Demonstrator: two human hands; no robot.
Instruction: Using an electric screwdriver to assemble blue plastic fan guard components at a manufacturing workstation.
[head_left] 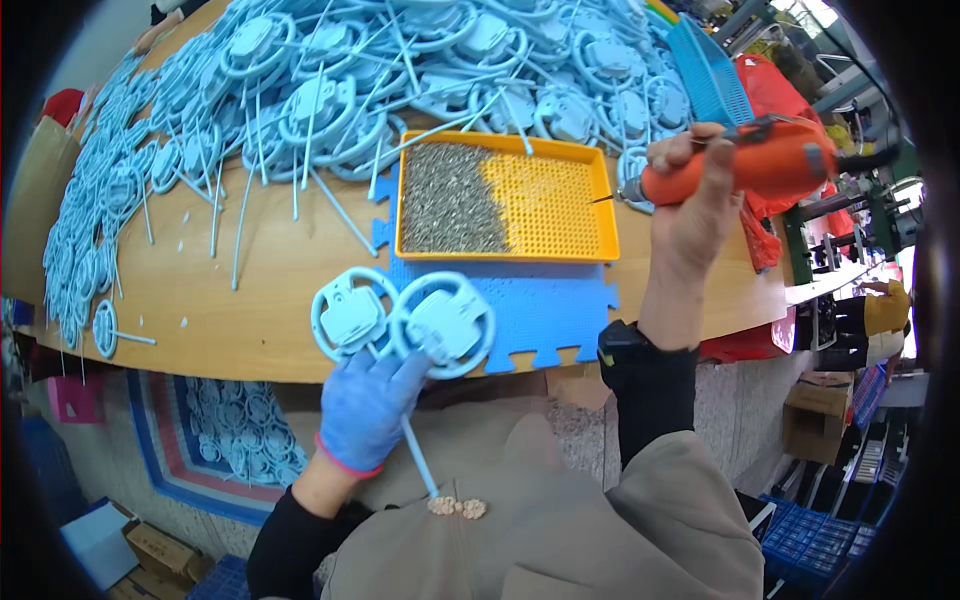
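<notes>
My left hand [365, 405], in a blue glove, has its fingers closed on the near rim of a light blue ring-shaped plastic part [447, 325] with a long stem. A second such part [352, 312] lies against it on the left, touching the fingertips. Both are at the table's front edge, partly over a blue foam mat [540, 305]. My bare right hand [693, 210] grips an orange-red electric screwdriver [770, 165]. Its thin bit points left, above the right rim of a yellow tray [610, 225]. Small metal screws [450, 200] fill the tray's left half.
Light blue parts are heaped across the back and left of the wooden table [270, 330]. A blue basket [715, 80] and a red bag [775, 95] are at the back right. Below the table's left side, a bin [165, 440] holds more parts. Another person [885, 310] is at far right.
</notes>
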